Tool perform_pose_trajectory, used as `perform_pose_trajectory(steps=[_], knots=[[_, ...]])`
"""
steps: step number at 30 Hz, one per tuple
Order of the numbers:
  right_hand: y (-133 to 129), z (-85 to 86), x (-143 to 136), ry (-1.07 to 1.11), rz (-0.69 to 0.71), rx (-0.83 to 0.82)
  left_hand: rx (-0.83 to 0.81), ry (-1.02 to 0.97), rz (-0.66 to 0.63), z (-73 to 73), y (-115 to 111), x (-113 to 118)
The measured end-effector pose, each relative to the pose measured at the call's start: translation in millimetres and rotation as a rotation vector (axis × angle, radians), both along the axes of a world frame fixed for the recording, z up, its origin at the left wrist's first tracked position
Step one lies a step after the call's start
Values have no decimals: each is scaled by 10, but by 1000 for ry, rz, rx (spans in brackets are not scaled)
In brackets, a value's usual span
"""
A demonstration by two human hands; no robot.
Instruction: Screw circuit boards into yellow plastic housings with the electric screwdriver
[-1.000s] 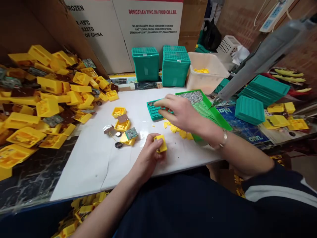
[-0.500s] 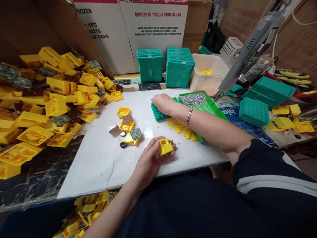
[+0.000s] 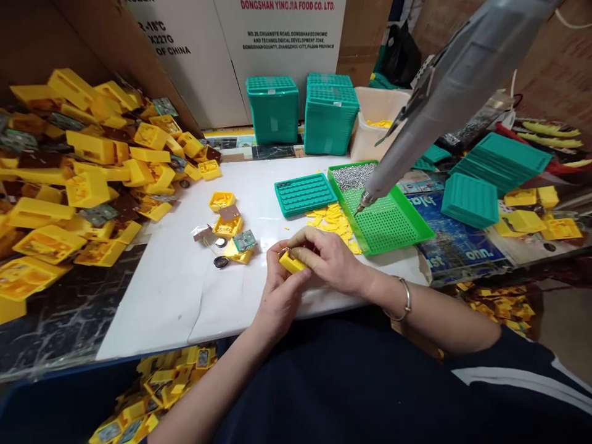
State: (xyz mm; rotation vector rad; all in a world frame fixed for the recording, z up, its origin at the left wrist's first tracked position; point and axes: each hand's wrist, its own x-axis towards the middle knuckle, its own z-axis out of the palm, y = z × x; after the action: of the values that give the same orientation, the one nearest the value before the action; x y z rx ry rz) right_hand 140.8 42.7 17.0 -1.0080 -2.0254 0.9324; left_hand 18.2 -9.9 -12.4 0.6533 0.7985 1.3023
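Observation:
My left hand (image 3: 277,299) is closed around a small yellow plastic housing (image 3: 291,263) above the white table's front part. Fingers of my right hand (image 3: 330,262) are pinched together at the top of this housing; what lies between them is too small and covered to make out. Behind the hands is a teal ridged tray (image 3: 308,196) with a few small dark pieces in its far left corner. Flat yellow pieces (image 3: 335,219) lie heaped between that tray and a green perforated tray (image 3: 400,231) holding small silvery screws (image 3: 351,176).
An electric screwdriver (image 3: 411,117) hangs over the green tray. Left of my hands lie open yellow housings (image 3: 222,200), a circuit board (image 3: 244,241) and a round black speaker (image 3: 221,262). A large pile of yellow housings (image 3: 92,148) fills the left side. Teal tray stacks (image 3: 272,114) stand behind.
My right hand has come back from the teal tray to the yellow housing in my left hand. The housing has been turned, and the view has shifted slightly.

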Motion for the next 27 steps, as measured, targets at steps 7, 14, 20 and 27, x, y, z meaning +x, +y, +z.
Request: perform_pose_trajectory(steps=[7, 14, 20, 27], knots=[[32, -104, 45, 109, -91, -102, -5, 42, -12, 1, 6, 45], [64, 14, 116, 8, 0, -224, 98, 278, -29, -57, 0, 5], [341, 232, 147, -113, 63, -130, -9, 105, -20, 15, 81, -50], [1319, 261, -68, -723, -141, 284, -94, 94, -67, 16, 81, -82]])
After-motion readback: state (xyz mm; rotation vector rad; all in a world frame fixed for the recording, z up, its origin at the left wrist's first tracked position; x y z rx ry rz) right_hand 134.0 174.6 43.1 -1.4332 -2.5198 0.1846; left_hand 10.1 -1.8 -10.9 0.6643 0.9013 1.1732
